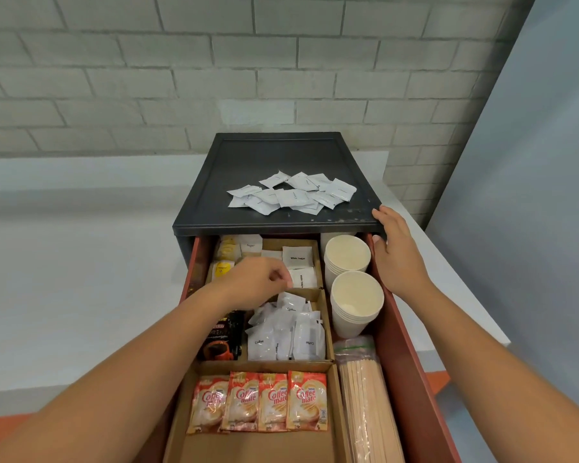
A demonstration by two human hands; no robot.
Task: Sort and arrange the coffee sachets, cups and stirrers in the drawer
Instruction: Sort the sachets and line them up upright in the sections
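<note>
Reaching into the drawer [408,362] mid-frame, left hand [258,282] curls its fingers at a White Sugar sachet [303,279]; can't tell if it's pinching. Right hand [395,248] lies flat, fingers straight, on the black cabinet top [248,162]. Best: pinch one sachet by its edge, stand it upright in its cardboard compartment [274,243].

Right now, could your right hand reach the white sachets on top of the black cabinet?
Probably yes: the right hand rests on a corner of the cabinet top, nothing between it and the sachets.
</note>
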